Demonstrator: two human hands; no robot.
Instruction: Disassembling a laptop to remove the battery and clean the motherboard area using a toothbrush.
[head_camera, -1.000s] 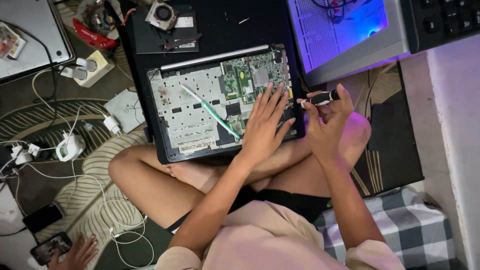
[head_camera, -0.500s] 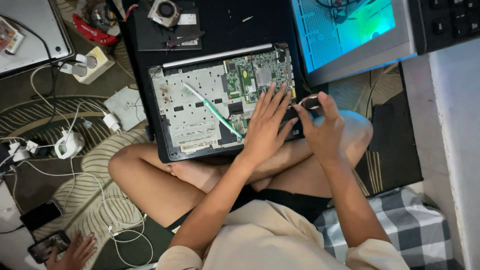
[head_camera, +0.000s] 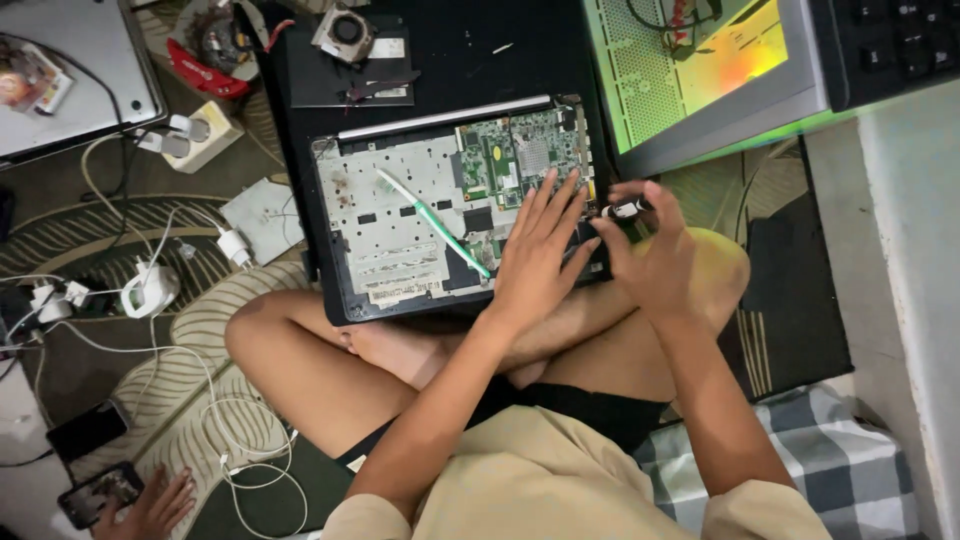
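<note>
Silver metal is showing at the upper left of the frame, where a closed laptop (head_camera: 70, 75) is lying on the patterned rug (head_camera: 120, 220). Just right of it, a white power strip (head_camera: 195, 135) is feeding white chargers and cables (head_camera: 150, 290) that are trailing down the left side. At the lower left corner another person's hand (head_camera: 160, 505) is resting beside a dark phone (head_camera: 98, 493).

In the middle of the frame an opened laptop base (head_camera: 400, 240) is sitting on the seated person's crossed legs, its pale inner plate and green circuit board (head_camera: 520, 165) exposed. A green and white toothbrush (head_camera: 432, 222) is lying diagonally across the plate. Above it, on a black panel, a small cooling fan (head_camera: 345, 32) is lying.

The left hand (head_camera: 540, 255) is pressing flat on the lower right part of the base, fingers spread wide over the circuit board's edge, holding nothing. Just right of it, the right hand (head_camera: 655, 255) is pinching a small black and white tool (head_camera: 625, 209), likely a screwdriver, between thumb and fingertips at the base's right edge.

At the upper right a computer case (head_camera: 720, 90) is glowing green and yellow, beside a black keyboard (head_camera: 890, 45).
</note>
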